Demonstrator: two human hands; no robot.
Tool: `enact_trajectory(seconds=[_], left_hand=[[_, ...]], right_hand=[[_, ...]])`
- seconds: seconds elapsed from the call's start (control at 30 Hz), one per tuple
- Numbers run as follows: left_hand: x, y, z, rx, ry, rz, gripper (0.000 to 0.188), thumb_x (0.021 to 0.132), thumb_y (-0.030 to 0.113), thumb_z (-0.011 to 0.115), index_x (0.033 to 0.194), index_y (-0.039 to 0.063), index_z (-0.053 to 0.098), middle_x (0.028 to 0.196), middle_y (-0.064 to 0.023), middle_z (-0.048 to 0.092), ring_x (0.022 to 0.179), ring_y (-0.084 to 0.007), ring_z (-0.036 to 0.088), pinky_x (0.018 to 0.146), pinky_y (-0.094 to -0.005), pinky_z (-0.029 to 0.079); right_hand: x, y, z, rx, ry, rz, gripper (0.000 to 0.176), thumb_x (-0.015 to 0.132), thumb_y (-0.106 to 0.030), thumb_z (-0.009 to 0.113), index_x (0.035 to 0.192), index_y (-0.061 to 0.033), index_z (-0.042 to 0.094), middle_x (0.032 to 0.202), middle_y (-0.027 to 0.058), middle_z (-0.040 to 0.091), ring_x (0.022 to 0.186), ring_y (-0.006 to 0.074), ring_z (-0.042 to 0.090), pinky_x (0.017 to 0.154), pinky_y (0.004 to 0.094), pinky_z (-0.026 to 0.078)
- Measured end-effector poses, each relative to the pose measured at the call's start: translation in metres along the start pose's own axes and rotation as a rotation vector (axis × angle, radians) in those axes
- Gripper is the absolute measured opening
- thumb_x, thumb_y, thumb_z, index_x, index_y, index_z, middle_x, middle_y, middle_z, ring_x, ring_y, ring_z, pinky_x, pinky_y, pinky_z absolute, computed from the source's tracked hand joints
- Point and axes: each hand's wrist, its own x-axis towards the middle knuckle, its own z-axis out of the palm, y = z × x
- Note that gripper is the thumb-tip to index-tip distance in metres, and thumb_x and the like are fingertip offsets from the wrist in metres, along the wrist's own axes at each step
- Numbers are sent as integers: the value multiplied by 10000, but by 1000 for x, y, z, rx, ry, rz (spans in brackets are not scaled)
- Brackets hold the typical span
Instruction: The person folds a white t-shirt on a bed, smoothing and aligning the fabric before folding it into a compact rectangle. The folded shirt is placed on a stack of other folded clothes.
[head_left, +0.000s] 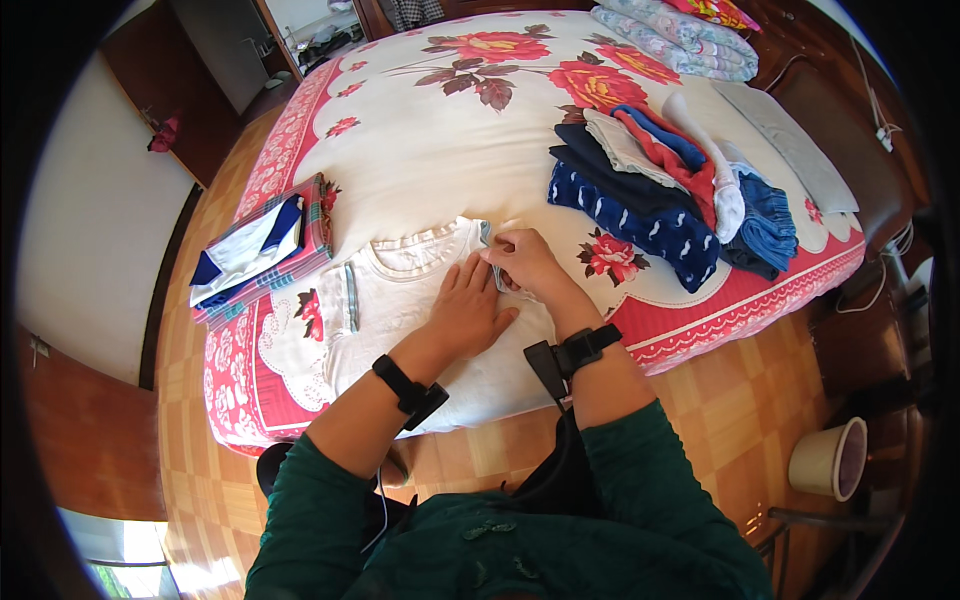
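Observation:
A white T-shirt (401, 300) with grey-blue sleeve bands lies on the floral bedspread (420, 150) at the bed's near edge, its neckline facing away from me. My left hand (472, 307) rests on the shirt, palm down with the thumb spread. Just beside its fingertips, my right hand (521, 259) pinches the sleeve at the shirt's right side between bent fingers. The sleeve on the left side lies folded onto the shirt, its band showing. Part of the shirt's right side is hidden under my right hand and forearm.
Folded clothes (262, 247) in plaid, white and blue lie at the left. A heap of clothes (637, 180), with jeans (765, 217), lies at the right. Beyond are a folded quilt (682, 37) and a grey cloth (787, 142). A bin (817, 461) stands on the floor.

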Motion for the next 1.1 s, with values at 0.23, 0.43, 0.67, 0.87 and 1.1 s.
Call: enact_trajectory(seconds=[0.23,0.43,0.67,0.87,1.1], left_hand=[[-17,-36,-32,11,27,-172,557,961,290,514,1379,-69,425,1472,-241,411,1407,-367,348,1158,-486,266],[12,-26,-28,77,191,21,518,945,181,520,1386,-72,425,1466,-252,416,1431,-368,312,1184,-459,235],[59,-30,-7,165,61,272,548,961,212,487,1457,-2,394,1523,-166,389,1469,-317,261,1199,-437,202],[60,-31,1,-22,-77,88,589,989,321,451,1491,30,347,1562,-148,332,1474,-304,245,1198,-445,188],[64,-22,-2,22,-65,90,579,1013,325,420,1508,44,311,1583,-182,267,1486,-346,201,1195,-484,176]], right_hand=[[-9,-2,-28,41,146,-156,262,981,-220,581,1068,13,662,800,62,671,557,95,556,467,239,429],[-35,6,-43,-489,162,-370,134,862,-63,671,959,29,682,766,91,674,676,130,613,632,275,500],[-67,16,-41,-636,-42,-285,78,755,-91,711,796,-41,668,801,120,669,806,299,659,719,391,516],[-66,19,-55,-696,-105,-228,96,753,-120,722,781,-49,665,814,124,673,815,312,658,705,412,515],[-72,8,-46,-714,-5,-209,201,759,-162,762,827,-28,628,777,124,658,747,288,648,684,381,501]])
